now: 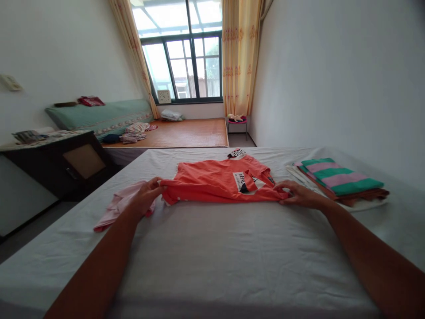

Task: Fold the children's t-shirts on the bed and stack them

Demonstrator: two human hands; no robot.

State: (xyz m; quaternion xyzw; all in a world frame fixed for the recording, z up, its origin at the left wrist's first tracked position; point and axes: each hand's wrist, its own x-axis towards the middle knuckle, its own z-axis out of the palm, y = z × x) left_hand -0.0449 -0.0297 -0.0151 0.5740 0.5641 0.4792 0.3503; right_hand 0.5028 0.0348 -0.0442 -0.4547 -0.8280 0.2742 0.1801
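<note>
An orange-red T-shirt [206, 175] with a white and black print lies spread on the pale bedsheet [212, 248], its near side folded over. My left hand [149, 192] pinches the left end of that near edge. At the other end, near the collar, my right hand [295, 193] is closed on the same shirt with thumb and fingers. Pink clothing [116, 206] lies beside and partly behind my left hand. To the right of my right hand sits a stack of folded clothes, a green and pink striped garment [341, 175] on top.
Beyond the shirt lies a small black-and-white patterned cloth [236, 153]. A dark cabinet [59, 166] stands left of the bed. Farther off are a second bed with a brown mat [192, 133], a pink stool [237, 120] and a window. A wall [348, 79] runs along the right.
</note>
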